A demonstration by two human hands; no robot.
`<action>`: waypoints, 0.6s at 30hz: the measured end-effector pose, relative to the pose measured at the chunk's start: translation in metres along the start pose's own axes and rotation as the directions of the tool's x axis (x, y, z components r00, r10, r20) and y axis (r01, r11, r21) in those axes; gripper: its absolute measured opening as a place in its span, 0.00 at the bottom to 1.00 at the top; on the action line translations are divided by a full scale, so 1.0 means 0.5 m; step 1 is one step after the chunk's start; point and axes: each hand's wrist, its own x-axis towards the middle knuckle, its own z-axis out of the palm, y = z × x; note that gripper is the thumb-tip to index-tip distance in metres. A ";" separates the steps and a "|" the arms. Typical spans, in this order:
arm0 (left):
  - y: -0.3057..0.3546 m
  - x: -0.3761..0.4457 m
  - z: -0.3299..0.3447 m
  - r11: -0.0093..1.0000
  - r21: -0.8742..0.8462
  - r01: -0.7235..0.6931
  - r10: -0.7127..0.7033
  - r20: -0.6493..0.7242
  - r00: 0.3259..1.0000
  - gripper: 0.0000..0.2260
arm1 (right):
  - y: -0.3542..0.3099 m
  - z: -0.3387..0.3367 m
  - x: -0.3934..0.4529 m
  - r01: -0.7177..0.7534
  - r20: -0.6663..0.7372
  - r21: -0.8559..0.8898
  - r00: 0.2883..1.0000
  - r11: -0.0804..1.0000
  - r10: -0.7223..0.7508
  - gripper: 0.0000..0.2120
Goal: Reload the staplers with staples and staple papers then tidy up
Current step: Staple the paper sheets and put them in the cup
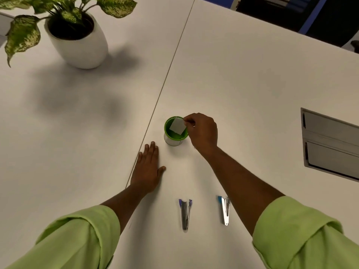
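Observation:
A green-rimmed cup point(175, 137) stands near the middle of the white table. My right hand point(202, 131) pinches a small grey piece of paper point(177, 126) by its corner, holding it over the cup's mouth. My left hand point(148, 167) rests flat on the table, fingers straight, just left of the cup and apart from it. Two small metal staplers lie closer to me: one with a purple tip point(185, 214) and one with a blue tip point(225, 210), the latter close beside my right forearm.
A potted plant in a white pot point(77, 39) stands at the far left. A grey cable hatch point(330, 142) is set into the table at the right. A seam point(169, 74) runs between the two table halves. Dark chairs point(291, 12) stand beyond the far edge.

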 end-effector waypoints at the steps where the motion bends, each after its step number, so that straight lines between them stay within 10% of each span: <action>1: -0.002 0.002 0.007 1.000 -0.001 0.000 0.000 -0.006 1.000 0.34 | 0.002 0.009 0.005 0.032 0.014 -0.069 0.999 0.997 -0.031 0.07; 18: -0.014 0.004 0.030 0.999 0.045 0.007 -0.006 -0.026 1.000 0.33 | 0.011 0.051 0.018 0.137 0.048 -0.117 0.990 0.984 -0.132 0.09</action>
